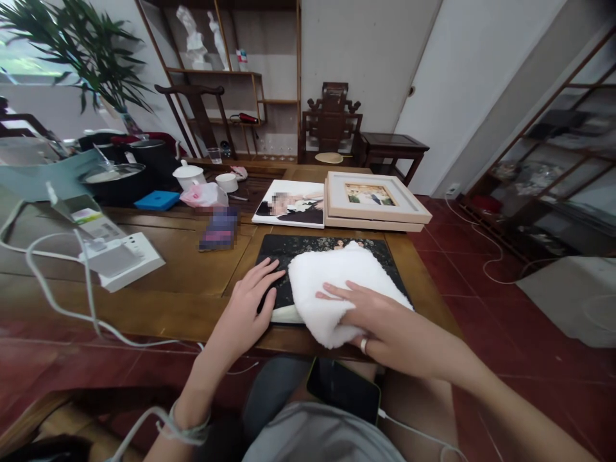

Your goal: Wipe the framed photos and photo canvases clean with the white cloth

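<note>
A white fluffy cloth lies spread over a dark photo panel at the table's near edge. My right hand, with a ring on one finger, is on the cloth, its fingers bent into the folds and gripping it. At the panel's left edge rests my left hand, fingers apart and holding nothing. Small printed figures show at the panel's top, partly hidden by the cloth. A pale patch of the print shows at its bottom left.
Behind the panel are a white-edged photo print and stacked light frames. To the left lie a phone, a blue box, an opened white box and cables. Another phone rests on my lap.
</note>
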`<state>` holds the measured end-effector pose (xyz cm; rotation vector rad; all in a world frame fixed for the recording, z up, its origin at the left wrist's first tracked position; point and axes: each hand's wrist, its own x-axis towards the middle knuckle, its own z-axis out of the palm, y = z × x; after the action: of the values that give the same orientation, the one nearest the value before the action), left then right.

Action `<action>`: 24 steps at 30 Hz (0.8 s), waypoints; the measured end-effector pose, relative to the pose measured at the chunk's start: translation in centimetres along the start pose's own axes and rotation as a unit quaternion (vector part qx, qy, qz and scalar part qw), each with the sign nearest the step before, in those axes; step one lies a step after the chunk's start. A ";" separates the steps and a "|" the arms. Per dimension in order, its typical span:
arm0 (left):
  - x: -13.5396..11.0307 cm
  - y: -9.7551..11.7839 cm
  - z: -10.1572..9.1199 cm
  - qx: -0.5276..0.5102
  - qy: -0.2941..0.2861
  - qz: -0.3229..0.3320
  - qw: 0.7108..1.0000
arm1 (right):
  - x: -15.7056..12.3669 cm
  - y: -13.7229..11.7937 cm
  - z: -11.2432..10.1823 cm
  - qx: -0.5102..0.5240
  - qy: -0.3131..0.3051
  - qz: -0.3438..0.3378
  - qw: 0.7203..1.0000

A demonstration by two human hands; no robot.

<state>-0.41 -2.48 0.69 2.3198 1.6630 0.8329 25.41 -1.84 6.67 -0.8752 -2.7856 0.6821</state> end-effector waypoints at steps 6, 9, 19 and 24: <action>0.0 -0.1 0.1 -0.003 0.006 -0.002 1.000 | 1.2 2.0 -0.2 0.006 0.039 0.017 0.999; -0.1 -0.1 0.1 -0.006 0.009 0.000 1.000 | 1.8 2.9 0.1 -0.019 0.070 0.024 0.997; 0.0 -0.1 0.1 -0.006 0.009 0.002 1.000 | 2.4 3.4 0.9 -0.089 0.102 0.047 0.990; -0.1 -0.1 0.1 -0.005 0.008 0.001 1.000 | 1.6 1.7 1.7 -0.098 0.107 0.041 0.989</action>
<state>-0.45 -2.49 0.56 2.3152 1.6595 0.8602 24.49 -0.34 4.38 -1.0366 -2.6666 0.3065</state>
